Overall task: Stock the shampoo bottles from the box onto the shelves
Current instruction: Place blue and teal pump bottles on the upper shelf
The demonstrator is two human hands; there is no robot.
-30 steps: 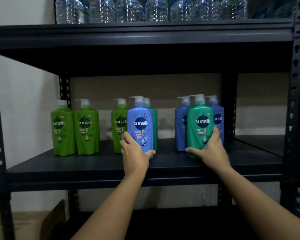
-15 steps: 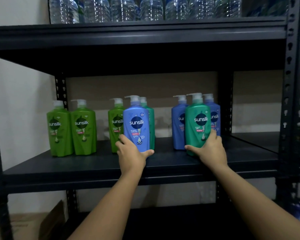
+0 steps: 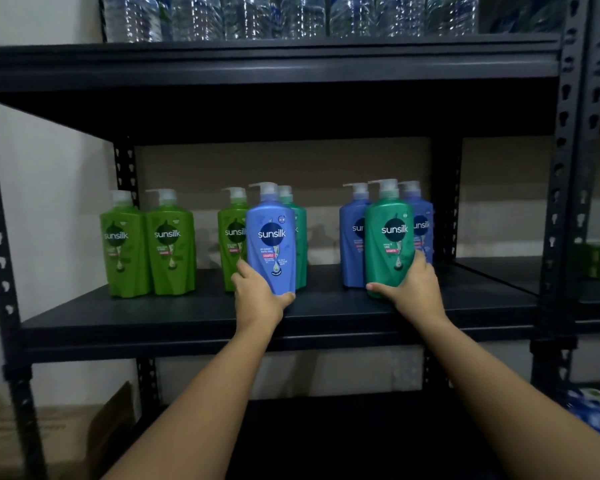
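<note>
A dark metal rack (image 3: 565, 168) stood against a pale wall, its middle shelf (image 3: 194, 320) carrying upright shampoo pump bottles, where the left hand (image 3: 258, 297) curled around the base of a blue bottle (image 3: 271, 247) and the right hand (image 3: 413, 289) gripped a teal bottle (image 3: 388, 244), both near the front.

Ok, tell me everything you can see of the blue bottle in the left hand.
The blue bottle looks like glossy plastic, with a pale pump top and a dark round "sunsilk" label facing out. It stands upright on the black shelf, in front of a light green and a teal bottle. The left hand grips its base, thumb on the right.
</note>
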